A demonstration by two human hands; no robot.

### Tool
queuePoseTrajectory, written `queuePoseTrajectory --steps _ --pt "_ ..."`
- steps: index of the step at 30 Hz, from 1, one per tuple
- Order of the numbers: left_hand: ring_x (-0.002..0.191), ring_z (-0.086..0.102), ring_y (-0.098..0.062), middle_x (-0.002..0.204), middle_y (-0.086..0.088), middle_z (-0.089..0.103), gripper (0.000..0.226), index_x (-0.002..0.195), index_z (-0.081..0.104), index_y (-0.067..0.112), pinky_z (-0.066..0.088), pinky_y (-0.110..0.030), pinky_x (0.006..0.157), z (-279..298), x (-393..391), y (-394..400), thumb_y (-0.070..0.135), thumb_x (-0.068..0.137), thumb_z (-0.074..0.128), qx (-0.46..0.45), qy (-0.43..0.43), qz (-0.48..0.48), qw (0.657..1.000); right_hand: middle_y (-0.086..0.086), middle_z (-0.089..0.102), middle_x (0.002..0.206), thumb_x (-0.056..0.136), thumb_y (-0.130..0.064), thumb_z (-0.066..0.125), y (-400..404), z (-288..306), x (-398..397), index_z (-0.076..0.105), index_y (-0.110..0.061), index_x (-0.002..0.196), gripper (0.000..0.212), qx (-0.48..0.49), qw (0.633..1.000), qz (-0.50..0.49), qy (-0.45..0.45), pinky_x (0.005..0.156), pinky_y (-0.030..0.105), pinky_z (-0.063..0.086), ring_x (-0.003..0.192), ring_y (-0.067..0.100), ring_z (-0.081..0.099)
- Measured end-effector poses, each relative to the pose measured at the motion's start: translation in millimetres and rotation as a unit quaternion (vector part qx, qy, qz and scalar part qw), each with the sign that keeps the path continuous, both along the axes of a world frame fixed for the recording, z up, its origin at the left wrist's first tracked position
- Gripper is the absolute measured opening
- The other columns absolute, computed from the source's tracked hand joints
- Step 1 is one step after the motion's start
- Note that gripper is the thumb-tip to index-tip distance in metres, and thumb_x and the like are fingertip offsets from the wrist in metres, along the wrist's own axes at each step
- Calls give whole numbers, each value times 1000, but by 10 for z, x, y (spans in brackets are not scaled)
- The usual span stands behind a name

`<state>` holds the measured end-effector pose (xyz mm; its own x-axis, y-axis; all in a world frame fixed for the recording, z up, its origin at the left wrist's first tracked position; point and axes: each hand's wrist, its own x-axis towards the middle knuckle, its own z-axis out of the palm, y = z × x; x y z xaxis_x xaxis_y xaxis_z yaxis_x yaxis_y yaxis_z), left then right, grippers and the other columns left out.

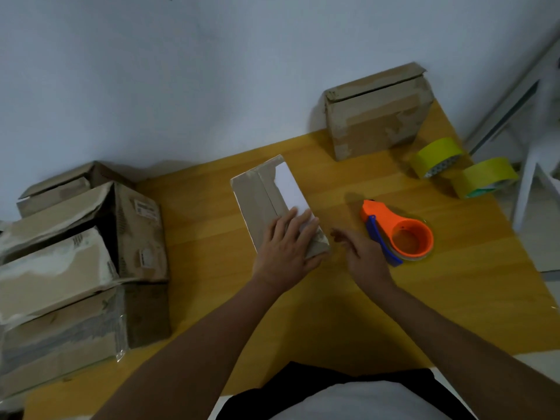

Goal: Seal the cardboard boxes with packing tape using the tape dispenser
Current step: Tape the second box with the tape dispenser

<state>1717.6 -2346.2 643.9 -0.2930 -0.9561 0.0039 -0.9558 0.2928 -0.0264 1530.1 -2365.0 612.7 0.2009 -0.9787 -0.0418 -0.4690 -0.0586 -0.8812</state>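
A flat cardboard box (260, 195) with a white label lies in the middle of the wooden table (348, 313). My left hand (288, 247) presses flat on the box's near end, fingers straight. My right hand (360, 256) hovers just right of the box with loosely spread fingers, holding nothing. An orange tape dispenser (400, 234) with a blue handle lies on the table right beside my right hand, a little apart from it.
A second cardboard box (378, 116) stands at the back against the wall. Two yellow tape rolls (436, 156) (485, 180) lie at the far right. Several worn cardboard boxes (75, 253) are stacked at the left. A white chair (536, 165) stands past the table's right edge.
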Motion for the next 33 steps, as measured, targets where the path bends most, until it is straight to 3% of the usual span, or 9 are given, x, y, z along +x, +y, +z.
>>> queuePoseTrajectory --steps 3,9,12,15,18,24,28,30,33 --pt "143 29 -28 150 -4 41 70 145 36 21 30 -47 112 -11 -6 -8 67 92 38 -9 8 0 1000 10 62 129 84 2 46 298 158 5 52 -6 137 54 -33 998 52 5 95 14 38 114 15 56" --pt "143 31 -30 150 -7 42 75 145 37 19 32 -48 111 -25 -8 -31 70 90 38 -15 7 -11 1000 16 49 142 90 -11 43 283 225 124 24 -15 152 65 16 984 113 140 95 37 42 122 34 53" --pt "141 33 -31 149 -8 43 77 144 36 18 35 -48 109 -30 -1 -35 68 87 49 -22 12 -25 999 9 62 130 93 -22 61 86 351 -24 40 -20 146 57 25 982 154 110 89 39 47 112 29 61" --pt "140 35 -32 148 -9 44 76 143 35 18 37 -49 107 -35 -4 -35 68 87 47 -29 15 -27 999 4 71 105 87 -27 69 -139 448 -78 59 -16 118 34 4 974 178 141 76 33 50 93 22 68" --pt "140 36 -32 148 -9 43 77 143 35 17 36 -48 106 -37 9 -41 71 87 36 -26 9 -30 999 6 68 102 87 -28 69 -272 497 -48 53 -11 104 29 -19 952 219 211 67 30 40 90 26 65" --pt "139 34 -32 149 -10 42 93 144 35 15 38 -51 106 -84 88 -77 66 73 67 -16 37 -69 997 13 57 120 85 -14 66 -173 484 60 45 -8 122 43 -27 944 236 227 77 40 45 106 32 57" --pt "144 25 -30 155 -7 34 93 149 31 19 29 -49 112 -37 264 -111 70 77 58 34 69 -126 989 3 53 107 84 -16 69 -75 542 -69 47 -12 107 33 -13 944 237 228 75 35 47 95 24 57" --pt "146 22 -26 157 -4 31 83 149 33 21 22 -45 115 78 302 -177 69 84 47 84 115 -129 981 1 50 99 85 -18 68 -64 605 -71 45 -14 98 27 -27 946 228 231 72 41 48 89 25 57" --pt "138 35 -16 151 1 40 55 145 42 21 30 -33 113 434 232 -230 52 99 41 179 303 -20 936 7 54 106 91 -18 59 -95 693 48 46 -13 102 18 -31 931 239 273 72 44 48 95 30 59"
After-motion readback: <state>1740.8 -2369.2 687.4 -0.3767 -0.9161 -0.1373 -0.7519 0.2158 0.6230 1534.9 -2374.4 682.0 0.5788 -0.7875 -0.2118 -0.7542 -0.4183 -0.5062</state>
